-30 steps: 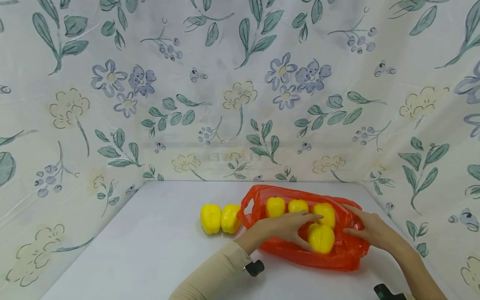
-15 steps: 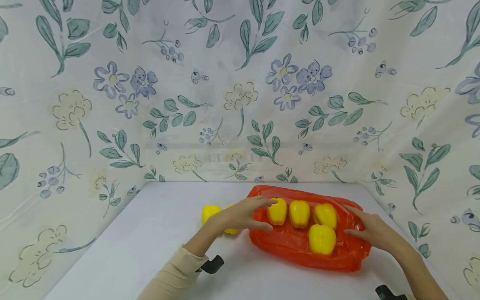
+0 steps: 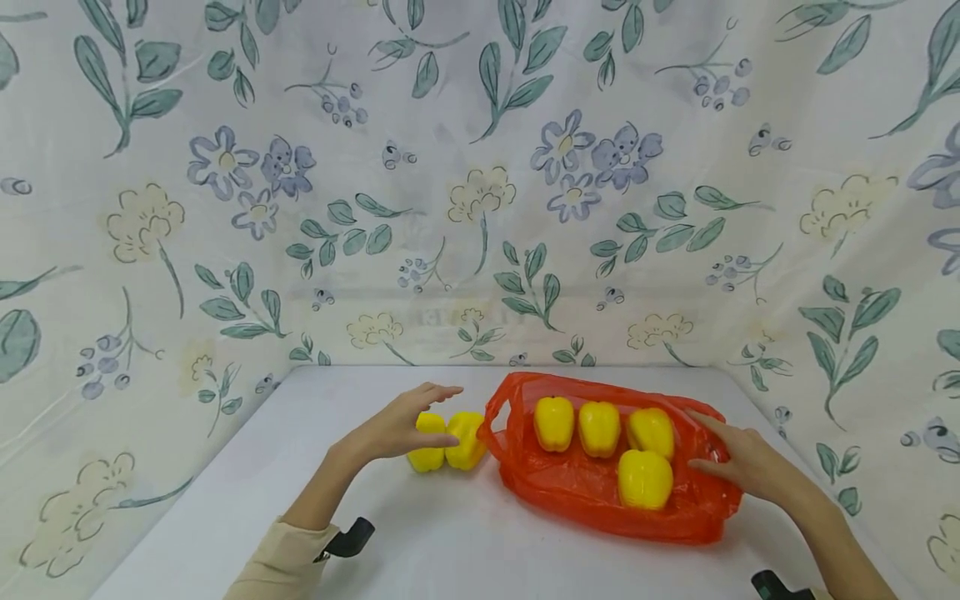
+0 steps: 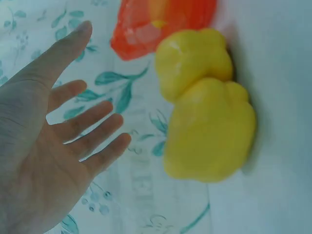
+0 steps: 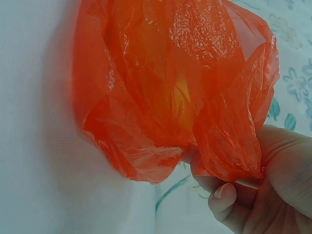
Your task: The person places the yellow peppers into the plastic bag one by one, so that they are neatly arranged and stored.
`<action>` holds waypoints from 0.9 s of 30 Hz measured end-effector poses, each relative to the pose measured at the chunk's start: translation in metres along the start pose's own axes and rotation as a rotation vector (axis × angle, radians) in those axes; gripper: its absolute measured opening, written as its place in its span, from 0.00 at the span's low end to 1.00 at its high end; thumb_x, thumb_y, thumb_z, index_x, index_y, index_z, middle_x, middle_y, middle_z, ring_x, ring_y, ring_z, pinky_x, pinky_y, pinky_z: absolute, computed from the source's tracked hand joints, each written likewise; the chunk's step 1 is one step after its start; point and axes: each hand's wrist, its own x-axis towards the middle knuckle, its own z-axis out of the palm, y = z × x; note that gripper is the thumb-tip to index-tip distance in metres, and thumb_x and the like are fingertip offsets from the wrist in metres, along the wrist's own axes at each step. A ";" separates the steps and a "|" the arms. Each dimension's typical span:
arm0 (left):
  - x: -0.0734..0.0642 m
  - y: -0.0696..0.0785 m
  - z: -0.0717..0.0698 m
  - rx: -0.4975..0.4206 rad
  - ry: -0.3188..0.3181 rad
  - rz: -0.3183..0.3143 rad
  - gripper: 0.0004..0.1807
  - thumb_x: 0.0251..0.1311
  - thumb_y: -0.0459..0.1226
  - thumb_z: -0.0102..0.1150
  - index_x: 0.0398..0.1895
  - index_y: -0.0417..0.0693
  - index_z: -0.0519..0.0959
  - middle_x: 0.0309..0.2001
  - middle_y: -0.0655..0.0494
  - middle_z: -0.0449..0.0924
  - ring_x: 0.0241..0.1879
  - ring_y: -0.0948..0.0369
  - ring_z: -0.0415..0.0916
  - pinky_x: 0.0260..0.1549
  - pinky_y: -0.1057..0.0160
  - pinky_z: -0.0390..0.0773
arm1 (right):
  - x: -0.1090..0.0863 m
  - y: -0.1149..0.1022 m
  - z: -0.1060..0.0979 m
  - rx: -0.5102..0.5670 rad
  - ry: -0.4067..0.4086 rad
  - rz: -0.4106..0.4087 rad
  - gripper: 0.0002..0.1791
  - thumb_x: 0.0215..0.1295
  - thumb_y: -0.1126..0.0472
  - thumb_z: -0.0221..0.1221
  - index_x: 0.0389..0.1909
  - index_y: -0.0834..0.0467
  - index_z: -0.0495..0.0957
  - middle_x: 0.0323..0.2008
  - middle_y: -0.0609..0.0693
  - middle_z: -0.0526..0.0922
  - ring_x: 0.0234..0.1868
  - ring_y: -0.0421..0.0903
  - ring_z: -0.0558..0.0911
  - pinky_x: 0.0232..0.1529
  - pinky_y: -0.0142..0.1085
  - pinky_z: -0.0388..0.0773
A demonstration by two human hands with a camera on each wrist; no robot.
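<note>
White tabletop [image 3: 450, 550] below, the empty left hand [image 3: 393, 425] has moved to two peppers [image 3: 465, 443]; right hand [image 3: 750, 462] grips red bag [image 3: 562, 492].

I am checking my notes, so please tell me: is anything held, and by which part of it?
The right grip holds the red plastic bag by its edge at the right end. The left grip holds nothing.

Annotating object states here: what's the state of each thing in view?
Red bag: open, crumpled
Four bagged yellow peppers: whole, inside the bag
Two loose yellow peppers: whole, side by side, outside the bag
Left hand: open, empty, near the loose peppers
Right hand: gripping the bag
Floral cloth: hanging
</note>
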 end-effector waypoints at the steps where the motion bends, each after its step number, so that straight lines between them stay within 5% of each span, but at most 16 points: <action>1: -0.003 -0.004 0.000 0.005 0.003 -0.016 0.40 0.52 0.57 0.69 0.69 0.64 0.67 0.66 0.56 0.70 0.64 0.53 0.69 0.61 0.40 0.73 | 0.000 0.000 0.000 0.000 0.001 0.001 0.47 0.55 0.49 0.70 0.71 0.65 0.60 0.48 0.61 0.82 0.34 0.42 0.81 0.33 0.37 0.86; 11: -0.027 -0.044 0.006 0.093 0.002 -0.073 0.50 0.45 0.56 0.74 0.72 0.52 0.64 0.71 0.36 0.60 0.69 0.38 0.58 0.62 0.30 0.64 | -0.001 0.002 0.002 0.012 0.006 -0.006 0.47 0.55 0.49 0.70 0.71 0.63 0.60 0.48 0.61 0.82 0.34 0.42 0.81 0.33 0.35 0.86; 21: -0.032 -0.061 0.012 0.003 -0.108 -0.184 0.57 0.42 0.51 0.78 0.76 0.54 0.56 0.73 0.40 0.58 0.72 0.40 0.57 0.65 0.32 0.61 | 0.000 0.001 0.002 0.006 0.000 0.002 0.47 0.55 0.50 0.70 0.71 0.65 0.60 0.49 0.63 0.81 0.34 0.42 0.81 0.34 0.37 0.86; 27: -0.032 -0.070 0.019 -0.007 -0.084 -0.137 0.54 0.47 0.47 0.76 0.76 0.54 0.55 0.71 0.44 0.63 0.69 0.45 0.64 0.67 0.38 0.64 | 0.000 0.001 0.003 0.014 0.000 -0.002 0.47 0.55 0.50 0.70 0.71 0.64 0.60 0.48 0.61 0.82 0.33 0.41 0.81 0.33 0.36 0.86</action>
